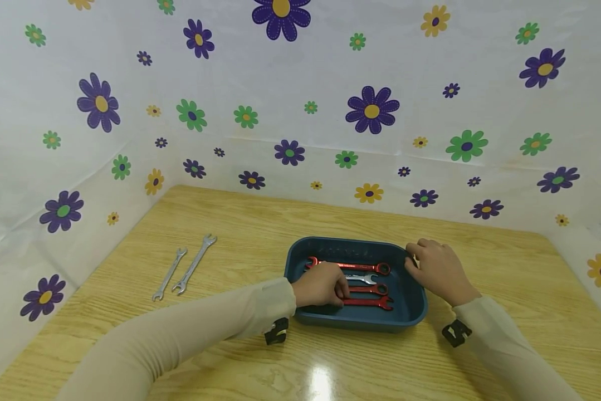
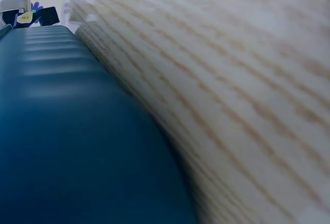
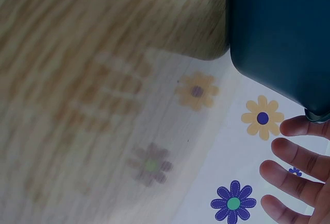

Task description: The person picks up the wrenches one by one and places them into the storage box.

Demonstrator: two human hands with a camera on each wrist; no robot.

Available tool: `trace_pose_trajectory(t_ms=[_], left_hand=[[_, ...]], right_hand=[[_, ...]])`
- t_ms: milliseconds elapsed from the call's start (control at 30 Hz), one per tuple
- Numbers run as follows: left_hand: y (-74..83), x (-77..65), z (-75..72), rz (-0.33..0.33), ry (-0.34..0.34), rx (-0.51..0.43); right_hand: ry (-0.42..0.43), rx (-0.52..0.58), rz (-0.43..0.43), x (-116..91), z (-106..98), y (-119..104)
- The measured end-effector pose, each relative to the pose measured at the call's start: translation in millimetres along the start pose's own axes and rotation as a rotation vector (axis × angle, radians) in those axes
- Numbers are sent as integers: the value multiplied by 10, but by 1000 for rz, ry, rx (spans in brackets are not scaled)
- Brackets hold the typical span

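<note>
Inside the tray (image 1: 409,301), the curled left hand (image 1: 317,285) holds a wrench (image 1: 364,302).

A wood-grained table (image 1: 250,239) bears a dark blue bin (image 1: 355,322) and, further left, two silver wrenches (image 1: 194,264).

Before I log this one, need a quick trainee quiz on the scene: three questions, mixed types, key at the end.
1. How many silver wrenches lie on the table outside the blue bin?
2. Which colour is most common among the visible wrenches in the bin? A) silver B) red C) green
3. True or false: the left hand is inside the bin, while the right hand is at its far right corner.

Key: 1. Two. 2. B. 3. True.
</note>
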State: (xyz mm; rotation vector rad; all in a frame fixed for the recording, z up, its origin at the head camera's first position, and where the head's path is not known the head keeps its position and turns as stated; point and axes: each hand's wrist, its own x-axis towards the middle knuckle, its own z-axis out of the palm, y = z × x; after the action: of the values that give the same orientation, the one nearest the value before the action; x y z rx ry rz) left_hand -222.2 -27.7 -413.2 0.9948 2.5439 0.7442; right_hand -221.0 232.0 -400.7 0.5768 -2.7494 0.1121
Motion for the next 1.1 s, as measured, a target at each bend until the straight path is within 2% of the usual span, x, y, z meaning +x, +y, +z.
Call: trace_pose_trajectory(t_ms=[200,333,533,700,833,1100], left_hand=[[4,-8,3,11,0,70],[2,-15,-11,10,9,76],[41,-37,-90,-2,0,44],[89,-86,-188,-3,-2,-29],[121,-144,-277,-4,32,-65],[133,-277,-483,-15,125,-79]], right_hand=[[9,0,-9,-4,14,11],[19,1,-14,-8,19,12],[15,-1,-11,0,6,13],[6,1,-6,5,8,9],[-3,7,2,1,12,3],[4,12,4,-7,12,1]])
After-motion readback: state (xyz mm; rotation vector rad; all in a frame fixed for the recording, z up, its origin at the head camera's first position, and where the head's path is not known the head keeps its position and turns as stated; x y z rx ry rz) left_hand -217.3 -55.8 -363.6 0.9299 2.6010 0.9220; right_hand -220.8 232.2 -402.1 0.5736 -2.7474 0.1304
